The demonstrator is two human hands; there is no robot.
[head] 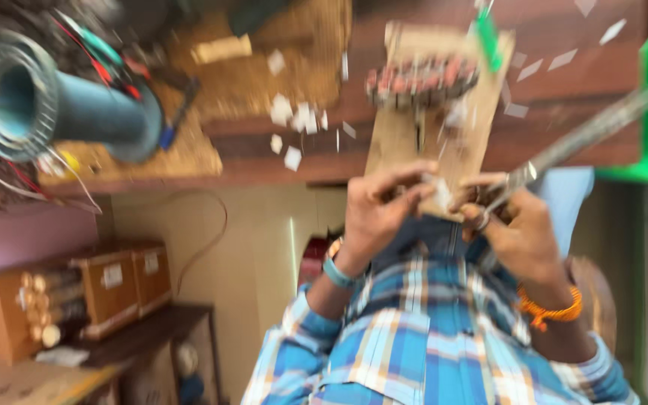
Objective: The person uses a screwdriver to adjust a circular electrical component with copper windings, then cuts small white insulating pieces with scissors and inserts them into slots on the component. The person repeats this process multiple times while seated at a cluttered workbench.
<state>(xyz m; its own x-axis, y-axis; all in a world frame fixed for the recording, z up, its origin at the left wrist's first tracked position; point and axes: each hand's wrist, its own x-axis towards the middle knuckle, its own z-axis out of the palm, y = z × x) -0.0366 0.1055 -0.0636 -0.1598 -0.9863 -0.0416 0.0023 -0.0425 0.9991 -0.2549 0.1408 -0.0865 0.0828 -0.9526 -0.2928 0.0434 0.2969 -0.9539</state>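
At centre, the left hand pinches a small white paper scrap, while the right hand grips long metal scissors, both over a wooden board carrying a copper coil; everything is blurred.

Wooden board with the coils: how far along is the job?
Done: many cut white paper scraps lie on the brown wooden table, and a row of reddish coils sits on the pale wooden board. In hand: the left hand pinches a small white piece; the right hand holds long metal scissors. Left: blur hides what remains.
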